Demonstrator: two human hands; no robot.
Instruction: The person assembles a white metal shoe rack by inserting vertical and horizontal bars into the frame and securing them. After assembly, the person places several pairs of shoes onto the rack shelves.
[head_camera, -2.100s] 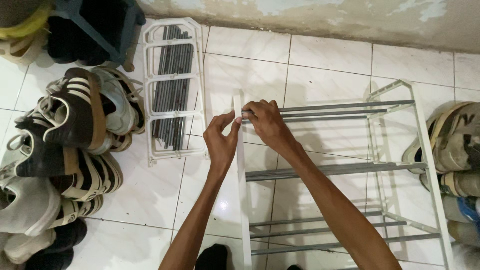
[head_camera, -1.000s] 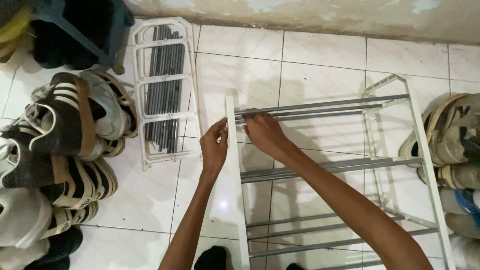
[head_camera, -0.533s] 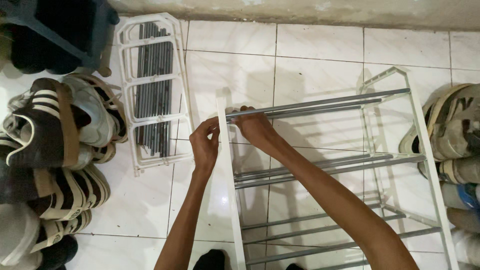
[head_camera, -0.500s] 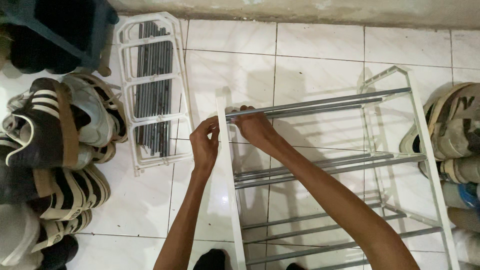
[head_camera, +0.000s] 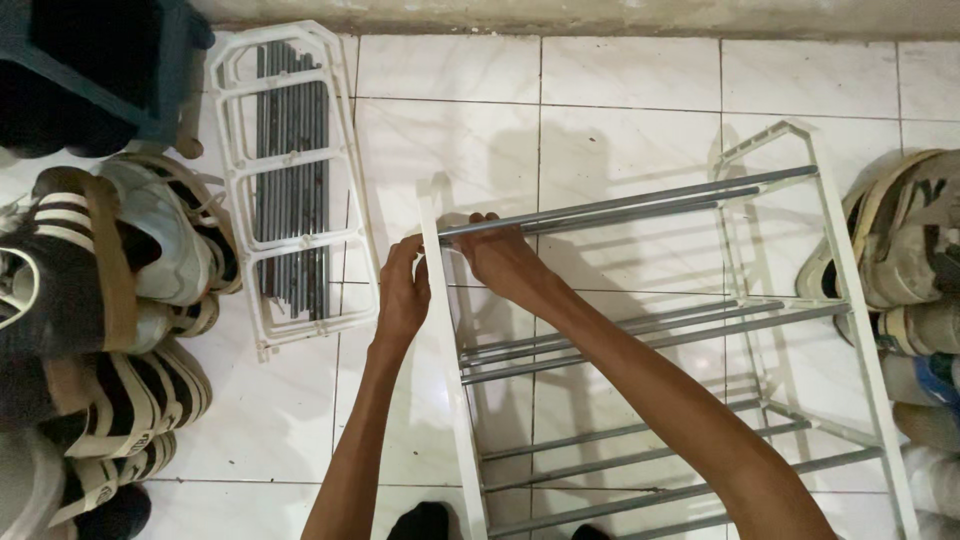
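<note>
- left hand (head_camera: 402, 292) clamped on white side frame (head_camera: 443, 340) of the shoe rack
- right hand (head_camera: 505, 258) closed around top grey rod (head_camera: 640, 198) at frame joint

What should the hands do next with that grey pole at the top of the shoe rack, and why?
Probably push the top grey rod a bit further into the white side frame. The right hand grips the rod's end right at the frame, and the left hand braces the frame from outside.
</note>
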